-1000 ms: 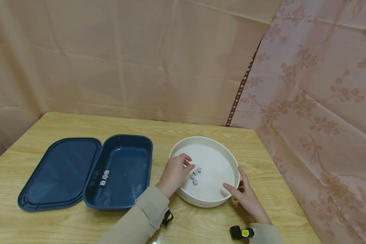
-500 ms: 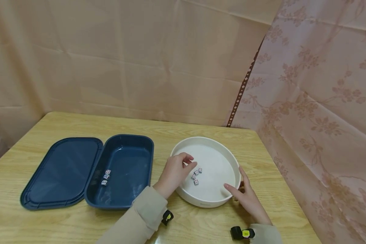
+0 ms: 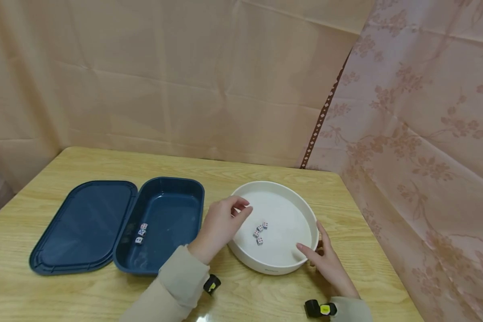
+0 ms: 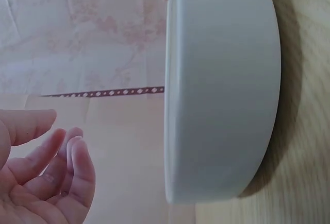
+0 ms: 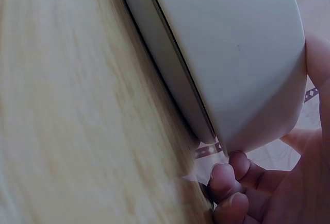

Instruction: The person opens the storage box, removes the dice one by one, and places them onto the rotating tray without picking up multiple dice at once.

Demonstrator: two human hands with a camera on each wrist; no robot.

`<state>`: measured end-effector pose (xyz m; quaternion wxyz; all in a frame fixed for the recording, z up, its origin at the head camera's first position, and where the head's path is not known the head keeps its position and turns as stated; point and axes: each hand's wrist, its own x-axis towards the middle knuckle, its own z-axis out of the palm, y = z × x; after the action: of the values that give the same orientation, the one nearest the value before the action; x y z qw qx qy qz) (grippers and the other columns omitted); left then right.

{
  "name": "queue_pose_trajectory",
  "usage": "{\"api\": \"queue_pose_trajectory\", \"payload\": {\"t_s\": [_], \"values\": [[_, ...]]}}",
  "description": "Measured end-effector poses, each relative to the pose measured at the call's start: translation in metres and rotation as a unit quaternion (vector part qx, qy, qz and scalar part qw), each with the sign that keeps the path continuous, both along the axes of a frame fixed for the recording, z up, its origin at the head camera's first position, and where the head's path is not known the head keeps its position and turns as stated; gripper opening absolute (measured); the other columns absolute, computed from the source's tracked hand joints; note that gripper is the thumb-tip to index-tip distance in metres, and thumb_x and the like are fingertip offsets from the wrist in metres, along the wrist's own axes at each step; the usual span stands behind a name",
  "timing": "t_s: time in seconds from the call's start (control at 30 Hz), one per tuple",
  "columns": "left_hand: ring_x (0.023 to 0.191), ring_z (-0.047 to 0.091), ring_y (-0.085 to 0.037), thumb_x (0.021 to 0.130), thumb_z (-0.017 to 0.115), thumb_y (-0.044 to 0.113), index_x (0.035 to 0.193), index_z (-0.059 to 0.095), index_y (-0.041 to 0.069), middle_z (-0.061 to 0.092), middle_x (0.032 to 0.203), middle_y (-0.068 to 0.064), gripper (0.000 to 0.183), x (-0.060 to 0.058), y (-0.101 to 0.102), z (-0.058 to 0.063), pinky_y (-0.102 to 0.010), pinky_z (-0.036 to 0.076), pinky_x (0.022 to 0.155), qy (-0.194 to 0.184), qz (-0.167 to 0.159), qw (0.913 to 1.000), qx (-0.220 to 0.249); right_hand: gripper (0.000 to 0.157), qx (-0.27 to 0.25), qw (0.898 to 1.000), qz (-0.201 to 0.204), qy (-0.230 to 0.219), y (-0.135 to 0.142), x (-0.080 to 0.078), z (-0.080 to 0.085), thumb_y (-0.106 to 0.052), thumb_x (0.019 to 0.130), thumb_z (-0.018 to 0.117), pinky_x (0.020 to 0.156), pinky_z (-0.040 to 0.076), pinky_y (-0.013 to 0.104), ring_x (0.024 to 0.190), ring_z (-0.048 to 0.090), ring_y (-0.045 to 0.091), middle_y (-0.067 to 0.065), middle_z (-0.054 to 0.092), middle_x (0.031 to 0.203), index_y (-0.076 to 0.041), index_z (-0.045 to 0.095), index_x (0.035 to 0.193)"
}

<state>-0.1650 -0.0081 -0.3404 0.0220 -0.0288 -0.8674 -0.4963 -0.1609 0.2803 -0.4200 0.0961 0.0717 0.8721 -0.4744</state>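
Observation:
My left hand (image 3: pixel 221 221) hovers over the left rim of a round white dish (image 3: pixel 279 197), fingers loosely bent. In the left wrist view a gap shows between the left thumb (image 4: pixel 33 123) and the other fingertips, and nothing is seen in it. Several white dice with coloured pips (image 3: pixel 260 228) lie in a curved cluster on the dish floor. At the dish's right side my right hand (image 3: pixel 328 261) grips the wall, thumb over the rim and the other fingers outside. The right wrist view has those fingers curled near the lower edge of the dish wall (image 5: pixel 242 49).
Left of the dish stands a deep blue container (image 3: pixel 171 214) with 3 dice (image 3: pixel 141 232) in a row along its left side. Its flat blue lid (image 3: pixel 86 223) lies beside it, further left. A wooden table (image 3: pixel 225 290) bears everything, and curtains (image 3: pixel 193 80) hang behind.
My left hand has drawn left and slightly up, away from the dice. The right hand keeps its hold on the dish, and the dice look unmoved.

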Motion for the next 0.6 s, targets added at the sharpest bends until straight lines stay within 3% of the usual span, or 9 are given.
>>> {"api": "queue_pose_trajectory", "payload": {"t_s": [0.4,0.6], "values": [[0.081,0.058,-0.016,0.096,0.066,0.022,0.112,0.072,0.014,0.070,0.096,-0.001,0.019,0.012,-0.033,0.006,-0.026,0.052,0.068,-0.003,0.041,0.9991,0.006,0.102,0.011,1.000,-0.001,-0.004,0.000,0.000,-0.001,-0.041,0.090,0.070,0.061,0.045,0.026,0.079,0.050,0.016,0.013,0.053,0.108,-0.023,-0.002,0.160],[0.082,0.059,-0.017,0.096,0.066,0.023,0.113,0.072,0.013,0.071,0.101,-0.004,0.021,0.020,-0.053,0.005,-0.028,0.053,0.071,0.015,0.055,0.9980,-0.029,0.102,0.013,1.000,0.000,-0.004,-0.001,0.000,0.000,-0.042,0.090,0.070,0.061,0.044,0.026,0.080,0.050,0.016,0.014,0.053,0.108,-0.023,-0.002,0.160]]}}
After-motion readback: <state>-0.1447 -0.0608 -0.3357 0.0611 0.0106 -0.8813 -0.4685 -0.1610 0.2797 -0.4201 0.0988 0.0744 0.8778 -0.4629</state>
